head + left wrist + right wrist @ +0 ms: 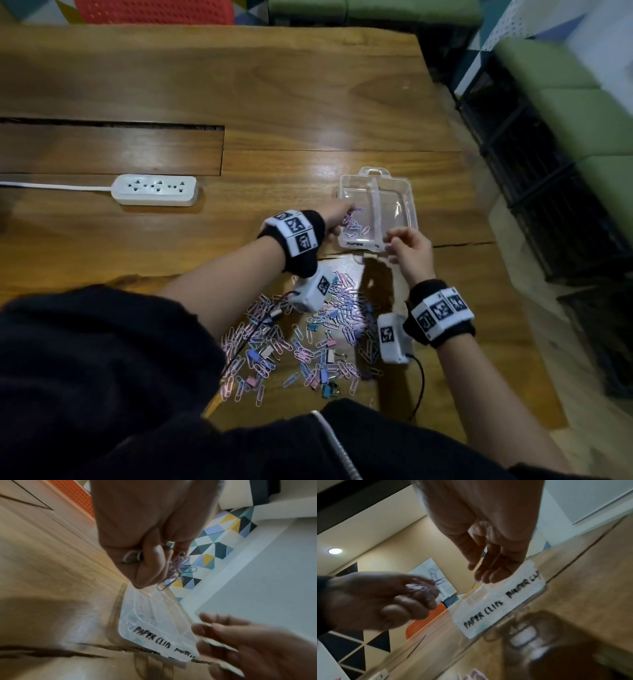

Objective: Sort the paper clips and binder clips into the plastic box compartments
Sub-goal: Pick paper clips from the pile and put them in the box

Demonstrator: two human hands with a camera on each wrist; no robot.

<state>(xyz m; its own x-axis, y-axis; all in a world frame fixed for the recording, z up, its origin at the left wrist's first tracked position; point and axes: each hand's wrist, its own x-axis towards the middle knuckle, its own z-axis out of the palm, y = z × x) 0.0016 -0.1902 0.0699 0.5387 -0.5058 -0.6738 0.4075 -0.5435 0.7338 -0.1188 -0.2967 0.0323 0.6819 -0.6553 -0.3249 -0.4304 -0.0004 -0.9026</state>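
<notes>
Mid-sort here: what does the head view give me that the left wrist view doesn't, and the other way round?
Only the head view shows the loose pile of clips on the table nearer the person than the box, the white power strip, and the box's right compartment with no clips visible in it.

Only the left wrist view shows the handwritten PAPER CLIPS label on the near edge.

Both show the left hand pinching a bunch of paper clips over the plastic box, and the right hand open by its near edge.
</notes>
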